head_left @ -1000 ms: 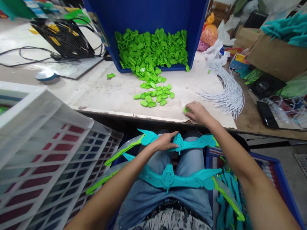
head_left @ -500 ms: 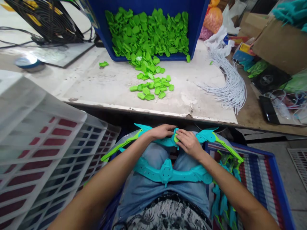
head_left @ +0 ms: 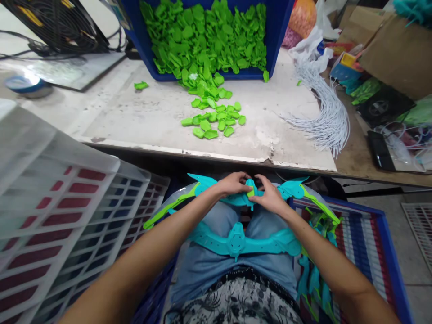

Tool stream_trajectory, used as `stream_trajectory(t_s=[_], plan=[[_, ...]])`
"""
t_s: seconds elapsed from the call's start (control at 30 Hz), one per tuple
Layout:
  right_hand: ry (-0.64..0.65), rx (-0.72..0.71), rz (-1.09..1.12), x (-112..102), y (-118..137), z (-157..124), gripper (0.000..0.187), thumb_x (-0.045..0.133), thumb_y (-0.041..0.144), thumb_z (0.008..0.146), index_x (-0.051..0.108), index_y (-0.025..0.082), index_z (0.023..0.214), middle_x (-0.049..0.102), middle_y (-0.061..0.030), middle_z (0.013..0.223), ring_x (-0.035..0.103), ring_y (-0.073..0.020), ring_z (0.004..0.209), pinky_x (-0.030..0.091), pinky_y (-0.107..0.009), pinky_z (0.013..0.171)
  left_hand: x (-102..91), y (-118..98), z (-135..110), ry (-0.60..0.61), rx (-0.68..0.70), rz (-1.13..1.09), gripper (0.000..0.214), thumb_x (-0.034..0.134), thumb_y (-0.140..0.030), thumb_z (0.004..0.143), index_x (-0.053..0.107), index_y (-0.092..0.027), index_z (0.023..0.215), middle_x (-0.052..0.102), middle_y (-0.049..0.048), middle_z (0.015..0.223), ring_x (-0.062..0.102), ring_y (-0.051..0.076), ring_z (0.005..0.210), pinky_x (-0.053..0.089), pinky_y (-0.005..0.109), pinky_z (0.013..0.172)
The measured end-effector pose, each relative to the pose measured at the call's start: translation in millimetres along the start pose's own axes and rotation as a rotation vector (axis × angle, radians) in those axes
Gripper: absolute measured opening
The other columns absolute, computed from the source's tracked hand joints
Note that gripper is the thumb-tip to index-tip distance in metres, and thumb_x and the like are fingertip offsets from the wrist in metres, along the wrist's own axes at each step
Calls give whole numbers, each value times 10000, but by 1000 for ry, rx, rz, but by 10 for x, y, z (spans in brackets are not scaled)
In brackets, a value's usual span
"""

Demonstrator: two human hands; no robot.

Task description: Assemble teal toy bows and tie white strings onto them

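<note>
A turquoise toy bow with lime-green end pieces lies across my knees. At its raised centre sits a small green plastic piece. My left hand is closed, its fingers curled on this piece from the left. From the other side my right hand grips the bow's centre, the thumb near the green piece and the fingers round the far side, partly hidden. Nearer my body, a second turquoise bow part rests on my thighs, touched by neither hand.
A blue bin tipped on the table spills many green pieces. White cords lie at right. White plastic crates stand at left; a blue-rimmed crate with turquoise-and-green parts is at right.
My right hand has shifted from covering the bow's centre to its right side, fingers spreading apart. My left hand has moved slightly right onto the green piece. The view has shifted a little.
</note>
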State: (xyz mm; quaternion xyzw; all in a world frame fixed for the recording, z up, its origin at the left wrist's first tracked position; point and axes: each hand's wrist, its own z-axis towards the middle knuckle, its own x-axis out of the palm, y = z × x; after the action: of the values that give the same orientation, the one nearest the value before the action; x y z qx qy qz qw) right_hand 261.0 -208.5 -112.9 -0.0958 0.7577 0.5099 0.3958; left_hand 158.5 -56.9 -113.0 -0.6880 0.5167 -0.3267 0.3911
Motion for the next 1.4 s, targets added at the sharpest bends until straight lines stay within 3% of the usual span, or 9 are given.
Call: stream_trajectory(t_s=[0.2,0.3,0.37,0.5,0.63,0.8,1.0,1.23,1.4], plan=[[173,44,-103,-94,23,122,705,827,330,600,548,243,1242,711,-18,888,674,-210,757,492,-282,610,21,-36,-3,-36,-38,-16,374,712,-167,617,588,-103,963,522,-49,635,467,90,554,369,212,530],[175,-107,-288,-221,198,103,490,769,364,690,635,248,1146,725,-52,924,675,-249,817,477,-297,632,3,-17,-7,-45,-20,17,360,694,-188,648,590,-91,979,534,-44,636,481,95,558,390,213,534],[94,-221,-382,-319,409,201,199,647,360,818,701,252,976,727,-52,882,664,-246,812,464,-306,654,-5,-9,2,-55,4,56,332,694,-183,646,614,-89,953,547,-38,635,505,108,583,411,219,556],[-258,-433,-440,-391,913,804,226,494,274,923,695,192,986,690,-102,1001,582,-261,970,437,-369,862,17,-26,4,-89,64,148,369,726,-204,642,655,-98,988,655,31,806,605,195,786,487,296,734],[-192,-498,-582,-273,1175,1386,205,569,233,882,667,143,1037,633,-142,1145,492,-297,1075,399,-402,894,72,-21,-179,-304,275,376,388,703,-204,707,648,-115,1081,652,120,1103,592,265,1043,447,385,959],[-178,-377,-477,-363,1025,1403,195,478,190,914,655,139,975,680,-103,974,562,-235,934,405,-330,817,142,104,-705,-493,572,485,215,543,-282,873,649,-154,1010,657,117,1068,596,245,1052,465,389,951],[-178,-87,-350,-701,743,1242,190,516,212,881,701,167,872,699,-59,900,620,-195,860,439,-278,760,409,359,-1099,-220,300,545,344,546,-325,866,622,-151,1153,658,125,1156,608,274,1083,482,397,950],[-216,-484,-409,-628,586,1036,250,618,236,829,689,139,1048,673,-125,1094,582,-262,1021,436,-396,934,423,503,-1143,115,12,564,653,578,-327,794,426,-104,1389,588,164,1292,569,317,1158,447,409,971],[-282,-568,-338,-531,474,719,154,585,217,855,701,181,950,679,-110,1056,581,-261,986,446,-447,914,355,567,-1105,160,-9,400,350,585,-290,722,621,-123,1028,666,64,904,615,239,855,469,305,754]])
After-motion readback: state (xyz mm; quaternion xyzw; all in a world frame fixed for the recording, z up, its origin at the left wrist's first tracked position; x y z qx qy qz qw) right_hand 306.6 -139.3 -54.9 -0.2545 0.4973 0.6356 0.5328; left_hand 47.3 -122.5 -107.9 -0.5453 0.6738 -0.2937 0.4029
